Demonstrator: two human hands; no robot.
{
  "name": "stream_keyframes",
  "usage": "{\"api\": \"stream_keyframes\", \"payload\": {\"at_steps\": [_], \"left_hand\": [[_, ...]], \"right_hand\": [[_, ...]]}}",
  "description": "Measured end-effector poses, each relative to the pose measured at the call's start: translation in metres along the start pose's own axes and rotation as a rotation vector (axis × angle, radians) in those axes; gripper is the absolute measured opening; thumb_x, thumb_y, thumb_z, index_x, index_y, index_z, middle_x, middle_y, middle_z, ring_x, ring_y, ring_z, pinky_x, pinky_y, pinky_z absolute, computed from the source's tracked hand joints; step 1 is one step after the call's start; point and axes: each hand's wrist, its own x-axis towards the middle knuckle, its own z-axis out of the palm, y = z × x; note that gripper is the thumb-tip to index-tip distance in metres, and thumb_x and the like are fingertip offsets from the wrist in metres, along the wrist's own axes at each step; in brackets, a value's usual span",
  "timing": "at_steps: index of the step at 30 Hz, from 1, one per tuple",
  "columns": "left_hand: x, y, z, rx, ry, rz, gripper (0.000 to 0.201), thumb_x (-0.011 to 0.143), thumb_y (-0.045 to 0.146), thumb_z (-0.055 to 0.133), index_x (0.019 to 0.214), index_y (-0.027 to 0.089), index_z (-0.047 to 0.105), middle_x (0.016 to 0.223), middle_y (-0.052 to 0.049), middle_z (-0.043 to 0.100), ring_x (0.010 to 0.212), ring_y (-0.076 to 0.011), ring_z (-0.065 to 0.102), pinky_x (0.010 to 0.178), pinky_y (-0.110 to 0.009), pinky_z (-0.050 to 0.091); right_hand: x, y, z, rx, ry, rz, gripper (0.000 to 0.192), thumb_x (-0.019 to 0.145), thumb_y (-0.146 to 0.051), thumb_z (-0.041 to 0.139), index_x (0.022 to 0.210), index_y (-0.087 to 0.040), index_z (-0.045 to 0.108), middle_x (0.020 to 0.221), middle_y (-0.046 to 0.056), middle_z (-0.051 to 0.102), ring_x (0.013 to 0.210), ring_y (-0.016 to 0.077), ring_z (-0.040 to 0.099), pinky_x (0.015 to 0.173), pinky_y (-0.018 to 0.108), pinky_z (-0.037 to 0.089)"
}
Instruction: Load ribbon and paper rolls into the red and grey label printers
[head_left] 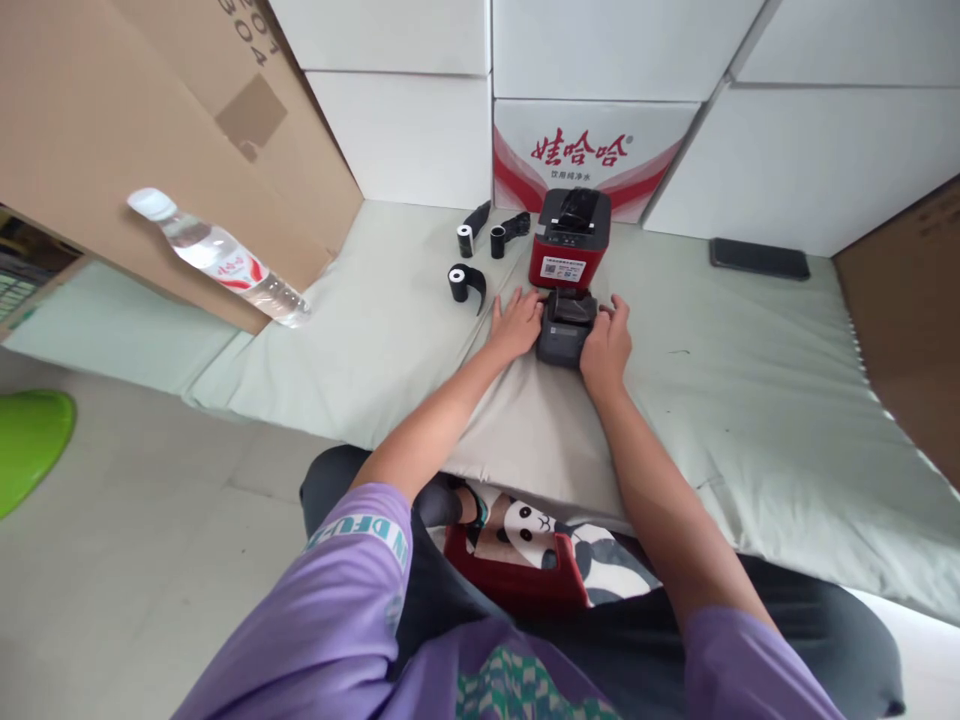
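Note:
A small dark grey printer (pixel 567 327) sits on a pale green cloth (pixel 750 400). My left hand (pixel 516 322) presses against its left side and my right hand (pixel 606 345) grips its right side, so both hands hold it between them. Just behind it stands a red and black label printer (pixel 570 240). Three black rolls lie to the left of my left hand: one (pixel 459 282) nearest, and two more (pixel 466 238) (pixel 499 240) farther back with loose black strips.
A water bottle (pixel 217 258) leans against a large cardboard sheet (pixel 150 130) at the left. A black phone (pixel 759 258) lies at the back right. White boxes (pixel 600 60) form the back wall. A green object (pixel 30 440) sits on the floor at the left.

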Motion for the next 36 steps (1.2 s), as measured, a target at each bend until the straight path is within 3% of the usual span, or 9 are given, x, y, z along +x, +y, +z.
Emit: {"api": "stream_keyframes", "payload": {"at_steps": [6, 10, 17, 20, 23, 26, 29, 36], "left_hand": [[0.006, -0.009, 0.005, -0.032, -0.008, 0.053, 0.053, 0.112, 0.033, 0.026, 0.156, 0.030, 0.056, 0.183, -0.001, 0.037, 0.177, -0.0266, 0.014, 0.143, -0.067, -0.001], [0.009, -0.015, 0.011, -0.138, 0.057, 0.101, 0.045, 0.112, 0.033, 0.035, 0.144, 0.028, 0.066, 0.178, -0.006, 0.047, 0.175, -0.0323, 0.023, 0.142, -0.070, -0.003], [0.009, -0.018, 0.011, -0.254, 0.090, 0.124, 0.046, 0.114, 0.035, 0.033, 0.144, 0.030, 0.068, 0.160, -0.006, 0.067, 0.165, -0.0283, 0.046, 0.142, -0.069, -0.001], [0.010, -0.020, 0.006, -0.273, 0.061, 0.148, 0.047, 0.114, 0.035, 0.036, 0.148, 0.031, 0.066, 0.161, -0.005, 0.067, 0.158, -0.0276, 0.055, 0.144, -0.065, 0.002], [0.013, -0.024, 0.002, -0.327, -0.001, 0.192, 0.047, 0.110, 0.031, 0.043, 0.152, 0.029, 0.065, 0.162, -0.005, 0.066, 0.158, -0.0268, 0.056, 0.145, -0.059, 0.007], [0.018, -0.030, 0.001, -0.482, -0.062, 0.269, 0.049, 0.104, 0.026, 0.052, 0.151, 0.027, 0.065, 0.159, -0.006, 0.068, 0.155, -0.0252, 0.058, 0.143, -0.050, 0.023], [0.023, -0.036, 0.004, -0.598, -0.072, 0.310, 0.055, 0.095, 0.020, 0.056, 0.148, 0.027, 0.068, 0.157, -0.006, 0.070, 0.154, -0.0264, 0.059, 0.136, -0.047, 0.038], [0.026, -0.042, 0.003, -0.587, -0.159, 0.290, 0.055, 0.094, 0.024, 0.060, 0.148, 0.024, 0.070, 0.159, -0.007, 0.068, 0.155, -0.0284, 0.057, 0.138, -0.048, 0.035]], "right_hand": [[-0.004, -0.008, -0.001, -0.055, -0.014, 0.044, 0.081, 0.104, -0.075, 0.017, 0.154, -0.022, 0.054, 0.139, 0.021, 0.073, 0.131, 0.0388, 0.070, 0.115, 0.060, 0.051], [-0.003, -0.007, -0.002, -0.052, -0.022, 0.058, 0.078, 0.105, -0.073, 0.019, 0.154, -0.023, 0.054, 0.142, 0.019, 0.073, 0.133, 0.0379, 0.069, 0.115, 0.060, 0.051], [0.009, 0.006, -0.002, 0.041, -0.076, 0.027, 0.083, 0.103, -0.080, 0.021, 0.152, -0.023, 0.056, 0.142, 0.019, 0.072, 0.137, 0.0341, 0.067, 0.117, 0.057, 0.050], [0.012, 0.006, -0.003, 0.049, -0.068, -0.005, 0.089, 0.100, -0.086, 0.019, 0.149, -0.022, 0.058, 0.140, 0.018, 0.072, 0.135, 0.0328, 0.067, 0.117, 0.055, 0.050], [0.012, 0.004, -0.004, 0.069, 0.000, -0.037, 0.083, 0.102, -0.082, 0.022, 0.140, -0.021, 0.062, 0.133, 0.017, 0.073, 0.128, 0.0312, 0.068, 0.115, 0.054, 0.051], [0.014, 0.004, -0.005, 0.109, 0.048, -0.060, 0.076, 0.103, -0.077, 0.024, 0.133, -0.021, 0.063, 0.126, 0.016, 0.073, 0.121, 0.0295, 0.070, 0.112, 0.052, 0.053], [0.016, 0.007, -0.003, 0.160, 0.015, -0.036, 0.073, 0.102, -0.077, 0.025, 0.134, -0.021, 0.060, 0.117, 0.013, 0.073, 0.111, 0.0291, 0.072, 0.104, 0.052, 0.057], [0.014, 0.008, -0.003, 0.196, 0.012, 0.045, 0.064, 0.100, -0.077, 0.030, 0.114, -0.023, 0.062, 0.099, 0.008, 0.070, 0.097, 0.0273, 0.072, 0.097, 0.051, 0.058]]}}
